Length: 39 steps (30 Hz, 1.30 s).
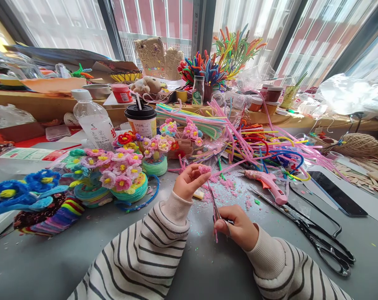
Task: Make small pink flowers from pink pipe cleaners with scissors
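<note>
Grey smooth counter [197,271] underneath. Thin silver metal scissors [212,196]: hard, stiff; right hand [239,228] curled round loops, best hold. Small pink fuzzy bit [204,169] above counter: likely light, soft, squashy; left hand [187,181] nearly closed, pinching it; pinch gently.

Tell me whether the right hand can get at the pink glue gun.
Probably, if the right hand sets down its metal scissors; the pink glue gun lies uncovered nearby, just beyond long black-handled shears.
</note>
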Tool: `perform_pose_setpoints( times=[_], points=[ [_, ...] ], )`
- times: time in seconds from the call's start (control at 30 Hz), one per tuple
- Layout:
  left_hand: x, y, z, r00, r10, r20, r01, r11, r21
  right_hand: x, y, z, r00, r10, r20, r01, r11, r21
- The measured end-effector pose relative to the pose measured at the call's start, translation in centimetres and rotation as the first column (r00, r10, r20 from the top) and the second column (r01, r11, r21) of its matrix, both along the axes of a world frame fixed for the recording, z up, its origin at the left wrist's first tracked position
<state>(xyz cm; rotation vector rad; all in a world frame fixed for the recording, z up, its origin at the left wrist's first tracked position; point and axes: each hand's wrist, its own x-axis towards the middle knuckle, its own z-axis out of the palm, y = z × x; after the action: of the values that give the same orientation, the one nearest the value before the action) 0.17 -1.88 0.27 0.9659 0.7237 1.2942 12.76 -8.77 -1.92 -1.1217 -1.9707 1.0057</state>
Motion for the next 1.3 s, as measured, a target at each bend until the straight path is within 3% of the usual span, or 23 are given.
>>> perform_pose_setpoints(
  times=[0.47,0.83,1.03,1.17,1.3],
  points=[
    [-0.09,0.25,-0.07,0.995,0.078,0.062,-0.076,0.997,-0.030,-0.27,0.01,-0.15,0.995,-0.088,-0.053,0.086,0.996,-0.034],
    [-0.49,0.24,0.13,0.995,-0.012,0.096,0.028,0.985,-0.168,-0.32,0.25,-0.32,0.985,-0.078,-0.156,0.053,0.985,-0.163],
    [-0.42,0.13,0.26,0.988,-0.004,0.152,0.027,0.989,-0.148,-0.21,0.41,-0.51,0.977,-0.113,-0.182,0.078,0.979,-0.187],
    [-0.43,0.05,0.30,0.987,-0.012,0.158,0.033,0.990,-0.137,0.07,0.39,-0.59,0.979,-0.053,-0.195,0.028,0.991,-0.131],
    [-0.27,-0.20,0.34,0.995,-0.066,0.070,0.073,0.993,-0.095,0.03,0.17,-0.27,0.979,0.041,-0.199,-0.062,0.993,-0.100]
  ],
)
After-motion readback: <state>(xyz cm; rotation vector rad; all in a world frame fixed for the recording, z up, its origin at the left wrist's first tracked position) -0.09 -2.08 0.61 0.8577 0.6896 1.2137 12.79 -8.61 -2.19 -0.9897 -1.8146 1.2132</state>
